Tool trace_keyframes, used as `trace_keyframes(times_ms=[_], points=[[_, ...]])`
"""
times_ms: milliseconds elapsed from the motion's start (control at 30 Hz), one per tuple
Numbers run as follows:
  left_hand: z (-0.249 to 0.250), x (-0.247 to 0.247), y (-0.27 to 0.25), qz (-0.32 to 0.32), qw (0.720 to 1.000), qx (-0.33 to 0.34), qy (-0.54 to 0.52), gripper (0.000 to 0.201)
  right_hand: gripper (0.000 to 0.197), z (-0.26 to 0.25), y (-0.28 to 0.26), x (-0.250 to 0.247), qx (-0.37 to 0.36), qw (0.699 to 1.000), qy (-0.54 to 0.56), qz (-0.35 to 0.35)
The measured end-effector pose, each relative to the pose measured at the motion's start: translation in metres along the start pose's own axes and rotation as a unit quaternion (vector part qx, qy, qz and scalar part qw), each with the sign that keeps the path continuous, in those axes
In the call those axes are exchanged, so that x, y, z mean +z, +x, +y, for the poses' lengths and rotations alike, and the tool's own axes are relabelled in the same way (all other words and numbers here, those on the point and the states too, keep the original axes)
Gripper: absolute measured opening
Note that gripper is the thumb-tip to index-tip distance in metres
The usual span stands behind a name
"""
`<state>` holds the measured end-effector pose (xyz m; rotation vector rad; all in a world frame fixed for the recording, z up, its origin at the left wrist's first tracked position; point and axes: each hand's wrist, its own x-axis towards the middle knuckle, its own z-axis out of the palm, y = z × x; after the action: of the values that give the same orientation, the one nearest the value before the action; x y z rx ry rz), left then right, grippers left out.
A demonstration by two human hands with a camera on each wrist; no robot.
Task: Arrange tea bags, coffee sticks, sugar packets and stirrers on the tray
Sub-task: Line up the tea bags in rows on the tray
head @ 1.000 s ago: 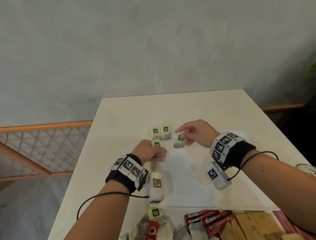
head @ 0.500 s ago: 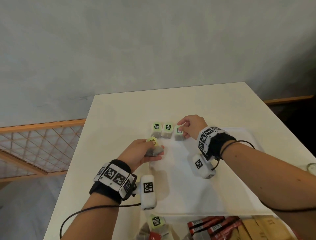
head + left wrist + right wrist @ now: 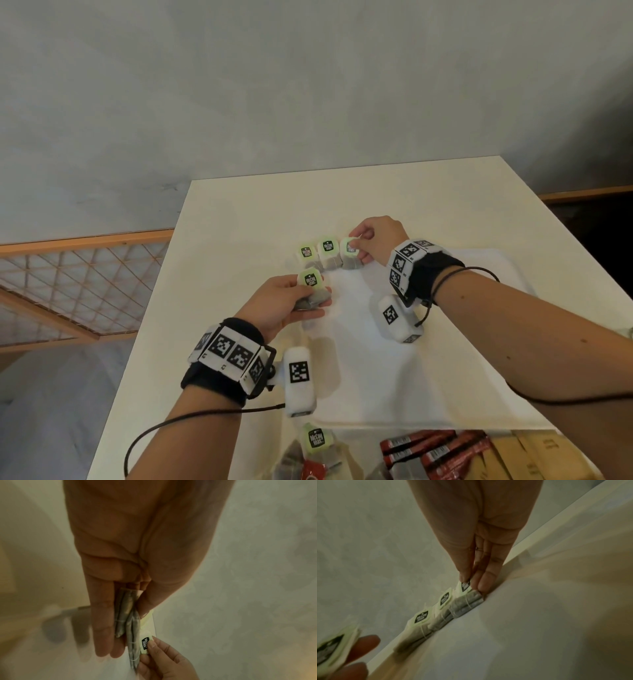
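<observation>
Third tea bag (image 3: pixel 349 255) now set at the row's right end on the tray (image 3: pixel 445 359), far-left corner; a second ago I was still carrying it. My right hand (image 3: pixel 376 240) pinches its tag. Left hand (image 3: pixel 284 305) grips the next tea bag (image 3: pixel 311 287). Row hugs the far rim; open tray rightward and nearer.

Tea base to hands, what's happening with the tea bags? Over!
Right hand pinching third tea bag in the tray row. Left hand holding fourth tea bag. Nothing blocking.
</observation>
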<state>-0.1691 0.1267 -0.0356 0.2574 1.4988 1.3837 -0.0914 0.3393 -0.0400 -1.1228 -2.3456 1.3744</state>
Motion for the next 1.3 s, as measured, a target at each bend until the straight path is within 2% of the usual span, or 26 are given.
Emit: trace_keyframes(times_ms=[100, 200, 267, 400, 467, 600, 733, 933, 1100, 1167, 1300], points=[[0.001, 0.004, -0.002, 0.004, 1.0, 0.008, -0.011, 0.018, 0.023, -0.001, -0.002, -0.003, -0.014, 1.0, -0.01, 0.014], [0.001, 0.01, -0.007, 0.015, 0.999, 0.027, -0.041, 0.017, 0.019, -0.003, -0.017, -0.008, -0.054, 0.998, -0.025, 0.031], [0.0, 0.016, -0.01, 0.021, 0.998, 0.042, -0.048, 0.017, 0.012, -0.008, -0.036, -0.008, -0.079, 0.997, -0.003, 0.013], [0.001, 0.029, -0.017, 0.019, 0.998, 0.064, -0.014, 0.014, 0.012, -0.012, -0.071, -0.002, -0.088, 0.991, 0.059, -0.077], [0.001, 0.035, -0.021, 0.027, 0.997, 0.076, 0.012, 0.017, 0.007, -0.011, -0.081, -0.002, -0.101, 0.99, 0.064, -0.072], [-0.003, 0.039, -0.025, 0.127, 0.984, 0.111, 0.052, 0.019, 0.008, -0.007, -0.094, -0.011, -0.087, 0.991, 0.098, -0.035], [-0.005, 0.042, -0.031, 0.156, 0.976, 0.115, 0.094, 0.019, 0.008, -0.002, -0.106, -0.016, -0.069, 0.991, 0.085, -0.071], [0.005, 0.03, -0.022, 0.175, 0.982, 0.064, 0.038, 0.021, 0.008, 0.001, -0.102, -0.014, -0.041, 0.993, 0.032, -0.108], [0.008, 0.027, -0.01, 0.18, 0.981, 0.057, 0.036, 0.025, 0.004, -0.001, -0.084, -0.005, -0.055, 0.994, -0.05, -0.075], [0.008, 0.024, -0.004, 0.183, 0.981, 0.058, 0.027, 0.029, 0.004, -0.004, -0.076, -0.001, -0.064, 0.994, -0.06, -0.071], [0.009, 0.015, -0.001, 0.168, 0.984, 0.063, 0.016, 0.024, 0.005, -0.011, -0.057, 0.011, -0.075, 0.993, -0.074, -0.061]])
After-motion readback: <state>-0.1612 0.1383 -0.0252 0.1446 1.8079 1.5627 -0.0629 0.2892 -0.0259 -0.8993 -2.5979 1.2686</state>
